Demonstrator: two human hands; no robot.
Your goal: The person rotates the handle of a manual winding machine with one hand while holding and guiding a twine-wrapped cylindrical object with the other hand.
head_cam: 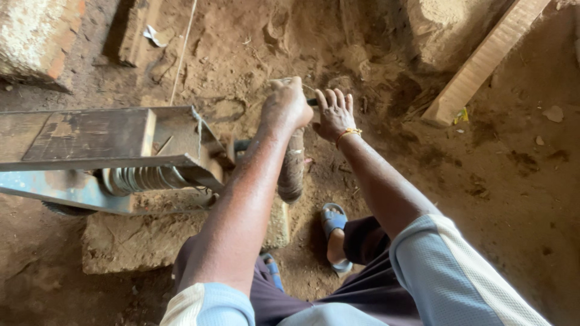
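A dirt floor point(513, 181) spreads under a metal machine frame point(90, 139) that runs off the left edge, its coiled spring point(142, 178) half hidden beneath the top plate. The left hand point(286, 105) is clenched shut around the crank handle point(292, 166), whose wrapped grip hangs below the fist. The right hand point(333, 113) rests on the handle's dark bar with fingers spread, the bar mostly hidden behind both hands.

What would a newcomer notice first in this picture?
Both hands meet at the centre: the left hand is clenched around a handle, and the right hand, fingers spread, presses beside it. To the left stands a metal machine with a coiled spring, over dirt ground.
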